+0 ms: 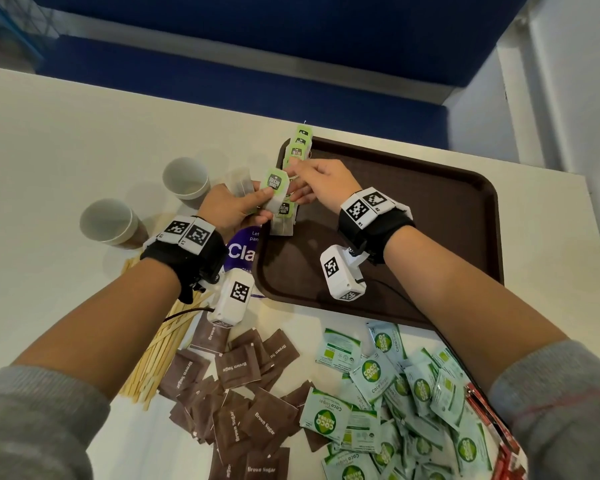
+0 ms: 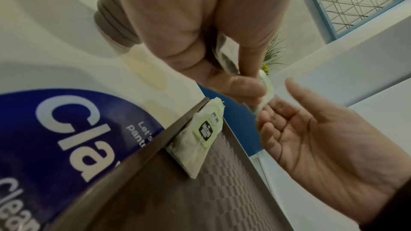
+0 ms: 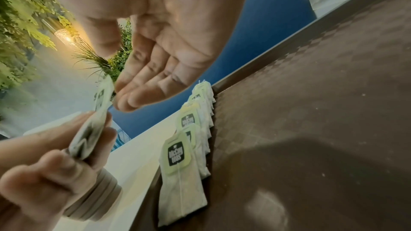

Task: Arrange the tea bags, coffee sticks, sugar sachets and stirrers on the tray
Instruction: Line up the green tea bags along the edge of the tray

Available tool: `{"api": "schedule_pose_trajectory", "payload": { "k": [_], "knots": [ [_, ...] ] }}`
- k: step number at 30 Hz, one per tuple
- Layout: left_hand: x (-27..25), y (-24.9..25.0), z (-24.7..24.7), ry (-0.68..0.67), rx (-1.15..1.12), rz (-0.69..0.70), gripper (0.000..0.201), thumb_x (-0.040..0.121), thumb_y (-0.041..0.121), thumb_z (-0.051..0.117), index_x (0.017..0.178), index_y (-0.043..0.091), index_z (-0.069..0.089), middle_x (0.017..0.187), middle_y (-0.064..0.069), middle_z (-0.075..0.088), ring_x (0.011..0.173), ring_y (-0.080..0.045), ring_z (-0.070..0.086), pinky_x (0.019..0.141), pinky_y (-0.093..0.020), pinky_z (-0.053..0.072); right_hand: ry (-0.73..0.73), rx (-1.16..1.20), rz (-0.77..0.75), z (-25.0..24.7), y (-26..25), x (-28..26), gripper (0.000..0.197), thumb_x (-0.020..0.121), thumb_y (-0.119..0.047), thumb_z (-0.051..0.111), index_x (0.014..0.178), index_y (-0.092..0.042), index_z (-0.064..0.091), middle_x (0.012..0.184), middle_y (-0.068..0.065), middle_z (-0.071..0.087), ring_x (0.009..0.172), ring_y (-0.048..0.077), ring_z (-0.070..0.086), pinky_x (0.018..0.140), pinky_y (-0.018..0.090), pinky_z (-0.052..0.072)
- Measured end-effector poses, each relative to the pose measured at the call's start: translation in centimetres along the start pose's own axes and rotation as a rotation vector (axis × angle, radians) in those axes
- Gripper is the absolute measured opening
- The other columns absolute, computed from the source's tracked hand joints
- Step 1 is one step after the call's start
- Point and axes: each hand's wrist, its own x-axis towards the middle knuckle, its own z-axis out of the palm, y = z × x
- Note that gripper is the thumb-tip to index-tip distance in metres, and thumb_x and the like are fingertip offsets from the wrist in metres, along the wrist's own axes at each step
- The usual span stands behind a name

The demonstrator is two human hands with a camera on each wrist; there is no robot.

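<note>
My left hand (image 1: 236,209) grips a small bunch of tea bags (image 1: 278,183) with green tags, just left of the brown tray (image 1: 413,220). My right hand (image 1: 312,181) hovers beside it with relaxed fingers, its fingertips at the top bag's edge. A row of tea bags (image 1: 298,147) lies overlapped along the tray's left rim. In the right wrist view the open palm of my right hand (image 3: 164,55) faces the held tea bags (image 3: 93,129), above the row of tea bags (image 3: 177,154). The left wrist view shows my left hand's thumb (image 2: 240,85) pressing on the held tea bags (image 2: 224,55).
Two paper cups (image 1: 186,181) (image 1: 108,221) stand left of the hands. Wooden stirrers (image 1: 160,351), brown sugar sachets (image 1: 243,393), green coco sugar sachets (image 1: 395,393) and red sticks (image 1: 499,441) lie along the near side. A purple leaflet (image 1: 241,252) lies beside the tray.
</note>
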Motion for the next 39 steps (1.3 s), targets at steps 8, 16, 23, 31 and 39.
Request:
{"api": "schedule_pose_trajectory", "payload": {
  "k": [8, 16, 23, 31, 39],
  "knots": [
    [-0.4, -0.2, 0.3, 0.018, 0.051, 0.011, 0.022, 0.094, 0.017, 0.057, 0.109, 0.002, 0.058, 0.083, -0.012, 0.064, 0.049, -0.009, 0.064, 0.050, -0.015, 0.053, 0.003, -0.104, -0.017, 0.6, 1.9, 0.3, 0.004, 0.088, -0.010, 0.064, 0.091, -0.007, 0.064, 0.081, 0.012, 0.066, 0.064, 0.014, 0.063, 0.062, 0.018, 0.055],
    [-0.3, 0.2, 0.1, 0.075, 0.057, 0.035, 0.018, 0.099, 0.017, 0.047, 0.108, 0.002, 0.049, 0.077, -0.012, 0.061, 0.042, -0.009, 0.059, 0.049, -0.018, 0.052, -0.048, -0.296, 0.152, 0.5, 4.4, 0.1, 0.021, 0.089, -0.011, 0.062, 0.106, 0.001, 0.063, 0.079, 0.010, 0.066, 0.062, 0.010, 0.062, 0.063, 0.019, 0.054],
    [-0.3, 0.0, 0.5, 0.044, 0.073, 0.014, 0.025, 0.099, 0.021, 0.049, 0.115, 0.002, 0.047, 0.080, -0.012, 0.062, 0.045, -0.010, 0.059, 0.049, -0.017, 0.053, -0.012, -0.235, 0.262, 1.4, 5.2, -0.3, 0.014, 0.084, -0.005, 0.067, 0.097, -0.003, 0.062, 0.069, 0.005, 0.063, 0.058, 0.013, 0.063, 0.062, 0.019, 0.057],
    [-0.4, -0.1, 0.5, -0.010, 0.169, 0.006, 0.016, 0.099, 0.008, 0.043, 0.114, 0.007, 0.049, 0.082, -0.010, 0.061, 0.046, -0.006, 0.060, 0.050, -0.016, 0.053, 0.068, -0.198, 0.253, 1.9, 5.1, -0.4, 0.021, 0.077, -0.004, 0.075, 0.074, -0.013, 0.056, 0.066, 0.002, 0.061, 0.059, 0.016, 0.065, 0.070, 0.032, 0.060],
    [-0.5, -0.4, 0.4, -0.057, 0.200, -0.010, 0.014, 0.097, 0.006, 0.049, 0.110, 0.006, 0.053, 0.086, -0.008, 0.064, 0.052, -0.006, 0.064, 0.054, -0.014, 0.054, 0.121, -0.230, 0.181, 1.3, 4.5, -0.8, 0.022, 0.076, -0.013, 0.078, 0.075, -0.016, 0.056, 0.069, 0.000, 0.061, 0.059, 0.012, 0.064, 0.065, 0.027, 0.059]
  ]
}}
